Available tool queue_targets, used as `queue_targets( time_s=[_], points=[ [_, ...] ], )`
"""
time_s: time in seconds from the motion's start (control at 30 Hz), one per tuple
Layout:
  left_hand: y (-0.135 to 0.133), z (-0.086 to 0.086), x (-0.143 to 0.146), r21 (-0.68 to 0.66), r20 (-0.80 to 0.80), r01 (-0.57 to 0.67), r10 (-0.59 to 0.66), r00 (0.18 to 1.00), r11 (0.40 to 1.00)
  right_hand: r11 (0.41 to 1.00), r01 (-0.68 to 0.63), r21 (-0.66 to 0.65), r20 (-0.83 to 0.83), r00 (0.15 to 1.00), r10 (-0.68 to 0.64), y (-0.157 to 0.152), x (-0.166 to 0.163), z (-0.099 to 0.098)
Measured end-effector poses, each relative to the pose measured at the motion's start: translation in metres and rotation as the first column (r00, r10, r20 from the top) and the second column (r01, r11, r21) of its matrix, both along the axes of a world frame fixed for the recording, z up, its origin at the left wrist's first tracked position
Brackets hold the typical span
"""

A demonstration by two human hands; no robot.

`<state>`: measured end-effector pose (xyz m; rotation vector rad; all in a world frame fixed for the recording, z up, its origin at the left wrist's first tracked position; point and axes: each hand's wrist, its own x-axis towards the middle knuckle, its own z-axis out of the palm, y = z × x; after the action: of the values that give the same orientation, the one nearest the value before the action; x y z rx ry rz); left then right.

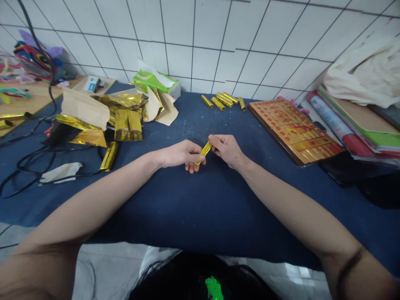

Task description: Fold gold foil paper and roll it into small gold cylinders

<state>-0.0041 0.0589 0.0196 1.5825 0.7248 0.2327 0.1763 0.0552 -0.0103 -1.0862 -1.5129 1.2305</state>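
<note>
Between my two hands is a narrow strip of folded gold foil paper (205,148), slanting up to the right over the blue cloth (193,204). My left hand (184,155) pinches its lower end between thumb and fingers. At the upper end, my right hand (227,149) is closed on it with thumb and forefinger. Beyond my hands, near the wall, lie several rolled gold paper tubes (223,100). To the left sits a loose pile of gold foil paper (128,123), with one folded gold piece (109,156) at its near side.
A flat red-and-gold stack of printed paper (296,129) lies at right, beside books and folders (359,121) under a white cloth bag (368,75). A green tissue box (156,81) stands at the tiled wall. Black cables (31,166) cross the left side.
</note>
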Motion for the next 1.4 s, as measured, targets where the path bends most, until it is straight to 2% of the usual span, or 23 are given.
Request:
queue_targets(
  time_s=[0.13,0.27,0.33,0.57,0.73,1.03,1.13,1.27,1.4],
  points=[
    [-0.006,-0.005,0.007,-0.088,0.072,-0.099,0.105,0.992,0.991,0.999,-0.048,0.021,0.022,0.999,0.047,-0.001,0.001,0.0],
    [-0.008,-0.008,0.014,-0.068,0.105,-0.236,0.242,0.964,0.969,0.999,-0.044,0.017,0.046,0.998,0.043,-0.002,0.001,0.001],
    [-0.009,-0.008,0.016,-0.042,0.097,-0.265,0.268,0.958,0.963,0.997,-0.061,0.039,0.079,0.995,0.057,-0.002,0.001,0.0],
    [-0.011,-0.01,0.018,-0.011,0.1,-0.261,0.261,0.96,0.965,0.989,-0.135,0.064,0.1,0.987,0.129,-0.003,0.001,0.001],
    [-0.011,-0.009,0.017,0.023,0.078,-0.199,0.196,0.977,0.98,0.993,-0.105,0.047,0.066,0.993,0.102,-0.004,0.001,0.003],
    [-0.015,-0.009,0.022,-0.025,0.158,-0.259,0.26,0.953,0.966,0.974,-0.186,0.126,0.181,0.97,0.162,-0.01,-0.001,0.007],
    [-0.014,-0.008,0.022,-0.004,0.118,-0.262,0.26,0.958,0.965,0.99,-0.1,0.098,0.085,0.992,0.092,-0.007,-0.001,0.003],
    [-0.012,-0.004,0.02,0.043,0.076,-0.289,0.285,0.956,0.956,0.989,0.146,0.016,-0.147,0.979,-0.142,-0.001,-0.003,-0.003],
    [-0.005,-0.005,0.015,0.096,0.106,-0.419,0.409,0.906,0.903,0.974,0.224,0.024,-0.172,0.961,-0.216,0.0,-0.004,-0.003]
  ],
)
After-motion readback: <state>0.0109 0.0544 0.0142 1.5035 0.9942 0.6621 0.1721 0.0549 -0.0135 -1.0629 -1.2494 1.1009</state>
